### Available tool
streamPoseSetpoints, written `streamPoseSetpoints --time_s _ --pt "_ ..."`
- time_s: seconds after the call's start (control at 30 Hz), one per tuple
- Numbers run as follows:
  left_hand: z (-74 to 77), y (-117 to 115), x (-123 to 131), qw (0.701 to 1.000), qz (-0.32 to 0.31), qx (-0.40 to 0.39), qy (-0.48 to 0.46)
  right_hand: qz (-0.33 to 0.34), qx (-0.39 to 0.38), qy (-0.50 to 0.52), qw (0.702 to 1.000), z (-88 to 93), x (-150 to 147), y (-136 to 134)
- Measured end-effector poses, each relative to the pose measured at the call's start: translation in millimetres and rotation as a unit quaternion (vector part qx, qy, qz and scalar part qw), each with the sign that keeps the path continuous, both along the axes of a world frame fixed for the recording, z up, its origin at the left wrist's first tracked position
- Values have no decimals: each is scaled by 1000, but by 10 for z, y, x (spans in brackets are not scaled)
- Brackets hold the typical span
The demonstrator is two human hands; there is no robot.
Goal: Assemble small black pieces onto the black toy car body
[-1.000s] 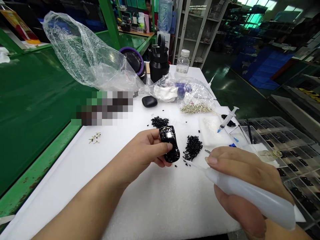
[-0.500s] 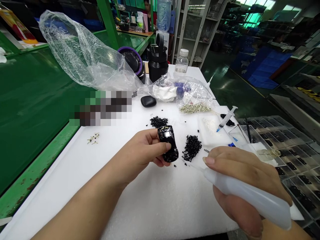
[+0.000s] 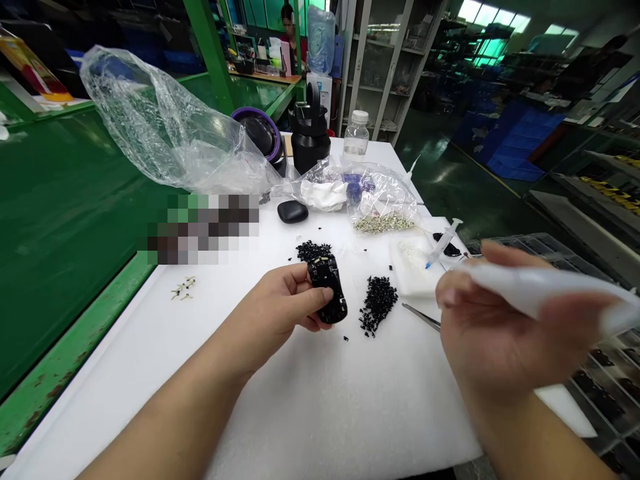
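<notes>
Your head camera looks forward and down across the white table [image 3: 320,400] toward the far cabinet [image 3: 373,70], close behind your left hand [image 3: 287,301] and right hand [image 3: 503,333].

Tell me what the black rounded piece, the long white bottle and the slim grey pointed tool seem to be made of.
Black rounded piece: probably smooth, hard plastic, given its small glints; coated metal is possible. Long white bottle: likely milky plastic with a dull finish, from its cloudy look, though blurred. Slim grey pointed tool: apparently bare metal, from its silvery sheen.
</notes>
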State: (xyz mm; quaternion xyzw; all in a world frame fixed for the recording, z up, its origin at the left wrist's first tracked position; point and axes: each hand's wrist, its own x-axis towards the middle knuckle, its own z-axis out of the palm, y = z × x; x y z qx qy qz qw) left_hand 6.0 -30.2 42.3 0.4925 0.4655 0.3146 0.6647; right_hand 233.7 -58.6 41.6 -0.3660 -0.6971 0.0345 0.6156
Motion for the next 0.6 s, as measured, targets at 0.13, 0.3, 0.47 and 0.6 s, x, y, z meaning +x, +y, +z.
streamPoseSetpoints --time_s 0.13,0.3,0.47,0.6 --pt "-10 28 -26 998 55 40 19 97 -182 261 943 -60 -13 296" --pt "-1 56 -79 989 120 81 10 17 -324 102 940 -107 -111 493" --pt "27 52 -84 990 124 66 -30 -97 -343 -131 925 -176 -184 594" --pt "54 43 -44 992 109 69 15 -112 -354 -154 916 -264 -161 672"
